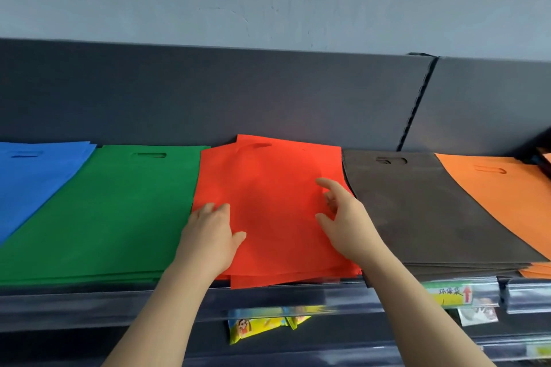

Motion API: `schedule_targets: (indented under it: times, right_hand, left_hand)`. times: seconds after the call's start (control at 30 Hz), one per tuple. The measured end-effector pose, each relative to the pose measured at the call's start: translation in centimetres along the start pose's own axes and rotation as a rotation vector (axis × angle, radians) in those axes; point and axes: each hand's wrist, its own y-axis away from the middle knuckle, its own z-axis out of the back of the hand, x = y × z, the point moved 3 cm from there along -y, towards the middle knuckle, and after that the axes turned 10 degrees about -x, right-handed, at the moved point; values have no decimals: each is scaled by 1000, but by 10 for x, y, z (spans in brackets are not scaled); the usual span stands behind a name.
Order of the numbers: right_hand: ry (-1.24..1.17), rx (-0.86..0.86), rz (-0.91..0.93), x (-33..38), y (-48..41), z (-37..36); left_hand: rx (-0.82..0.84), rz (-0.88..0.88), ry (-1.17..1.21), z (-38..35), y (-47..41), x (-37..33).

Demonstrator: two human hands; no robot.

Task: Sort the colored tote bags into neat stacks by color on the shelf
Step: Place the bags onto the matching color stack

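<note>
Five flat stacks of tote bags lie side by side on the dark shelf (89, 304): blue (32, 179), green (116, 208), red (274, 197), dark brown (417, 202) and orange (501, 197). The red stack is uneven, with lower bags sticking out past the shelf's front edge and one poking out at the back. My left hand (210, 235) rests flat on the red stack's left edge, fingers straight. My right hand (343, 217) hovers over the red stack's right edge, fingers loosely spread and holding nothing.
A dark back panel (268, 98) rises behind the bags, under a pale wall. Price-tag rails run along the shelf front, with a green label (450, 292) at right. Yellow snack packets (262, 325) hang below the shelf.
</note>
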Motion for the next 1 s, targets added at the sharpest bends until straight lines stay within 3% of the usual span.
schedule_targets:
  times: [0.17,0.27,0.4,0.53,1.0]
  right_hand:
    - [-22,-145,169,7,3,13]
    - [69,-182,132,-2,-1,23]
    - [322,-65,-32,-27,-2,23]
    - [562,40,-74,-37,6,19]
    - [450,92,-84,-22,13,13]
  left_hand:
    - [9,54,23,2,1,2]
    - [22,59,49,0,2,1]
    - [39,37,45,-2,5,-4]
    - [29,14,18,-2,7,-5]
    - [20,60,18,0,12,1]
